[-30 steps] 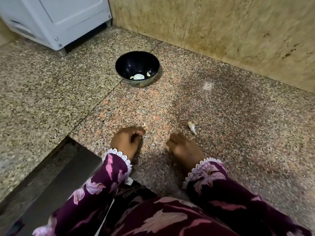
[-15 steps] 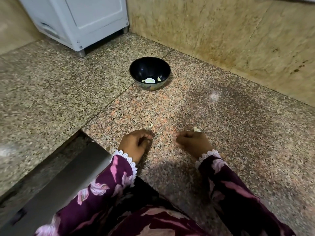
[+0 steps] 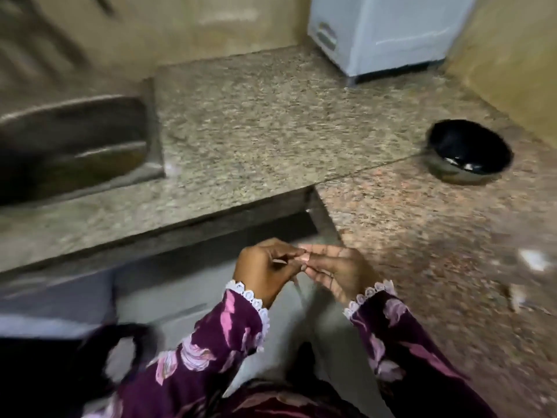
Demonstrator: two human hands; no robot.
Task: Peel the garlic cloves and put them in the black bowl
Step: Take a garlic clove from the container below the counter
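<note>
My left hand (image 3: pixel 263 271) and my right hand (image 3: pixel 339 274) meet fingertip to fingertip in front of the counter's edge. Together they pinch a small pale garlic clove (image 3: pixel 303 258), mostly hidden by the fingers. A thin strip of skin (image 3: pixel 297 286) hangs down below the fingers. The black bowl (image 3: pixel 452 140) stands on the granite counter far to the right of my hands, with a few pale pieces (image 3: pixel 470 165) at its bottom. The frame is blurred by motion.
A steel sink (image 3: pixel 75 140) is set into the counter (image 3: pixel 256 122) at the left. A white appliance (image 3: pixel 385 31) stands at the back. Pale scraps of skin (image 3: pixel 533 262) lie on the counter at the right. A dark handled object (image 3: pixel 90 372) is at lower left.
The view has swung left. Both hands have lifted off the counter and come together past its edge, now pinching the clove that lay by my right hand.
</note>
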